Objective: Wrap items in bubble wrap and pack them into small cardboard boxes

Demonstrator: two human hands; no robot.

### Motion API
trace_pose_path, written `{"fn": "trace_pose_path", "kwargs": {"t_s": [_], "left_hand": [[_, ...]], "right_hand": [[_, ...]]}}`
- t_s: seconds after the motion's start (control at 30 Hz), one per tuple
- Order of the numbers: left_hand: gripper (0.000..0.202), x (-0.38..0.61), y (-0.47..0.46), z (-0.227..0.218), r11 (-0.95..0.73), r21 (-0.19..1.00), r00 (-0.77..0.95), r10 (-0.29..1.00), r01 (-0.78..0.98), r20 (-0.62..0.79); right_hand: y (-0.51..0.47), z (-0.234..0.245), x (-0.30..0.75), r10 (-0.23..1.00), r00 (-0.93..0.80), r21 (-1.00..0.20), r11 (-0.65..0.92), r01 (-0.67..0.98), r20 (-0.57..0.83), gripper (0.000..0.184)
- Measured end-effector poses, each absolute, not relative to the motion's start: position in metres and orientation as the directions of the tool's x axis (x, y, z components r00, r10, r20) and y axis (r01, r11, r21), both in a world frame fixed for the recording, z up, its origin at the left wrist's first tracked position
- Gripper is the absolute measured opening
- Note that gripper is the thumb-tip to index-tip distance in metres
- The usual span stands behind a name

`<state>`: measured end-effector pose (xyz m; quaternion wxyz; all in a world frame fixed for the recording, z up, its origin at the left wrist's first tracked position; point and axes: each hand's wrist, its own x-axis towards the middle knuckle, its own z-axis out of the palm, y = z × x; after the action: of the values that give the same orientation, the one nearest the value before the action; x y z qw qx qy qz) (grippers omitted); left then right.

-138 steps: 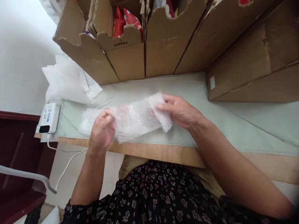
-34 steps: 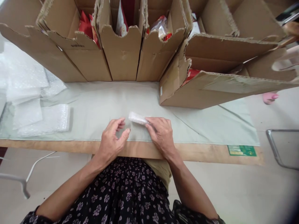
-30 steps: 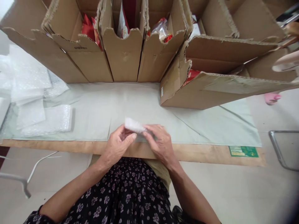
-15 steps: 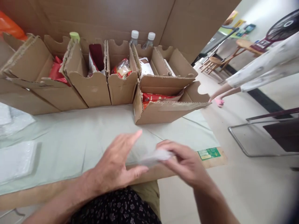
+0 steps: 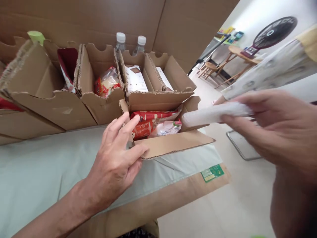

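Observation:
My right hand (image 5: 274, 129) is closed round a small white bubble-wrapped bundle (image 5: 210, 114), held in the air to the right of the table. My left hand (image 5: 116, 162), fingers spread, rests on the front flap of an open cardboard box (image 5: 173, 142) lying on its side. Inside that box lie red snack packets (image 5: 146, 120) and a pale packet (image 5: 165, 128). The box sits on a pale green sheet (image 5: 37, 168) over the wooden table.
A row of upright cardboard boxes (image 5: 99, 96) holding packets and white cartons (image 5: 135, 79) stands behind, with two water bottles (image 5: 130, 43) at the back. Another person's patterned sleeve (image 5: 267, 72) reaches in at right. A fan (image 5: 274, 31), wooden stools and floor lie beyond.
The view has swung up and right. My right hand lifted the wrapped bundle off the table towards the side-lying box; my left hand let go of it and moved onto the box's flap.

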<state>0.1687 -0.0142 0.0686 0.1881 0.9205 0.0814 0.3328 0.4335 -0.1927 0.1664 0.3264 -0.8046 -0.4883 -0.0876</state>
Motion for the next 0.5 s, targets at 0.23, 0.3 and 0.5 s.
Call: {"fn": "trace_pose_path", "kwargs": {"t_s": [0.23, 0.3, 0.5], "left_hand": [[0.033, 0.174, -0.013, 0.065, -0.911, 0.413, 0.729, 0.298, 0.024, 0.616], [0.034, 0.174, -0.014, 0.063, -0.91, 0.413, 0.721, 0.305, 0.029, 0.622], [0.034, 0.175, -0.014, 0.061, -0.902, 0.43, 0.715, 0.327, 0.041, 0.618]], "right_hand": [[-0.128, 0.162, 0.411, 0.927, 0.283, -0.589, -0.089, 0.803, 0.246, 0.008], [-0.108, 0.152, 0.404, 0.969, 0.194, -0.622, -0.06, 0.78, 0.15, 0.007], [-0.066, 0.13, 0.388, 0.984, 0.029, -0.04, -0.037, 0.999, -0.176, 0.015]]}}
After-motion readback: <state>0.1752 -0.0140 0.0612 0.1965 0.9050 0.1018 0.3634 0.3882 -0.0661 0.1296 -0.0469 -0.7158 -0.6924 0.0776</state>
